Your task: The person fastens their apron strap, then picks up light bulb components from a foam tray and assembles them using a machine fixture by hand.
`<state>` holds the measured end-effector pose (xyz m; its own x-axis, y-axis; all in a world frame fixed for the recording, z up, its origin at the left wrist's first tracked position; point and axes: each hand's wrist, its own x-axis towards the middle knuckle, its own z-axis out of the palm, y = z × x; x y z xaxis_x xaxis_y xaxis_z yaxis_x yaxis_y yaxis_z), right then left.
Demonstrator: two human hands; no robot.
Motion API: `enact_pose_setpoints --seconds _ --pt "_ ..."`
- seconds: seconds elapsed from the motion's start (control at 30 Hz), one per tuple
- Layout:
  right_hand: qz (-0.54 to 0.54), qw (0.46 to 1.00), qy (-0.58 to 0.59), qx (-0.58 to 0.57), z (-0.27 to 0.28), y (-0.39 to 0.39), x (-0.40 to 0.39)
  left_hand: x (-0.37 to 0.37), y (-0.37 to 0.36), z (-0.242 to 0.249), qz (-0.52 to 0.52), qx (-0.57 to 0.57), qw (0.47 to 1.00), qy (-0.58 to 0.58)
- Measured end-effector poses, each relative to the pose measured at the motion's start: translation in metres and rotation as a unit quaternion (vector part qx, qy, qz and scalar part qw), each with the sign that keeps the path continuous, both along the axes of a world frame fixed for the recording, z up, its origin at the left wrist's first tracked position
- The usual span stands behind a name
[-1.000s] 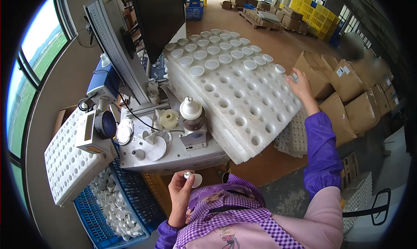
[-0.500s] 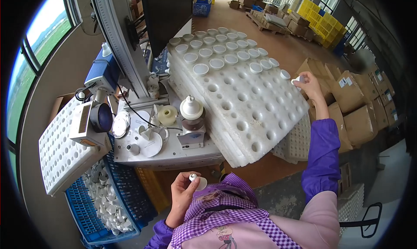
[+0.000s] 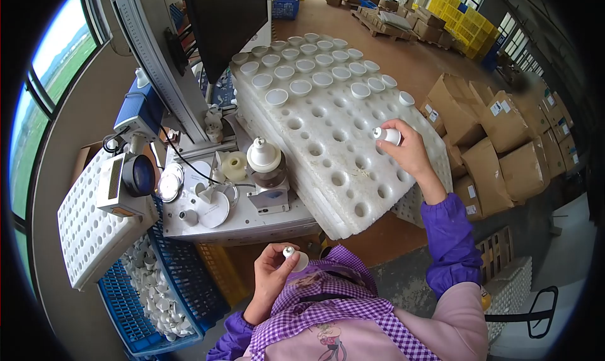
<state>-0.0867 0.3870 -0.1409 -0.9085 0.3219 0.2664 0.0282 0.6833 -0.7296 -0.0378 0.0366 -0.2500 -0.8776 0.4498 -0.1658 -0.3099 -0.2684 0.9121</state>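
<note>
Close to my body, my left hand (image 3: 272,278) pinches a white bulb-like part (image 3: 299,260) by its side, with its small metal tip facing up. My right hand (image 3: 406,148) is closed on another white part (image 3: 387,135), held sideways over the right side of a white foam tray (image 3: 353,125). Rows of white cups (image 3: 305,65) sit in the tray's far holes, and bare holes show in its nearer part. A further white part (image 3: 263,155) stands upright on a metal fixture (image 3: 270,200) left of the tray.
A machine with a dark round lens (image 3: 138,175) stands at the left beside a tall metal column (image 3: 161,65). Below it, a blue basket (image 3: 189,279) holds many white parts. A second foam tray (image 3: 94,216) leans at far left. Cardboard boxes (image 3: 513,172) are stacked at the right.
My right hand has moved left and nearer from the tray's far right edge, still holding a white part. My left hand has shifted slightly right with its part. The view has turned a little.
</note>
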Motion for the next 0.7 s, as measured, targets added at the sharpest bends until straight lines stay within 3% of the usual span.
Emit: enact_pose_setpoints --seconds 0.1,0.17,0.27,0.37,0.5,0.7 --pt "-0.007 0.999 0.02 0.043 0.0 -0.005 -0.002 0.002 0.002 -0.001 -0.003 0.0 1.0 0.006" --pt "0.016 0.997 0.062 -0.033 -0.007 -0.004 -0.007 0.003 0.002 -0.001 -0.003 -0.009 1.0 0.01" --pt "0.016 0.996 0.076 -0.054 -0.012 -0.006 -0.011 0.005 0.002 0.001 0.001 -0.005 1.0 0.012" --pt "-0.013 0.994 0.022 -0.111 -0.004 -0.016 -0.01 0.004 0.003 0.003 0.0 0.026 1.0 -0.003" --pt "-0.005 0.973 0.09 -0.213 -0.026 -0.016 -0.015 -0.004 0.003 0.024 0.008 0.06 0.998 -0.016" --pt "-0.023 0.989 0.064 -0.131 -0.026 -0.008 -0.006 -0.015 0.005 0.039 0.063 -0.003 0.998 0.015"
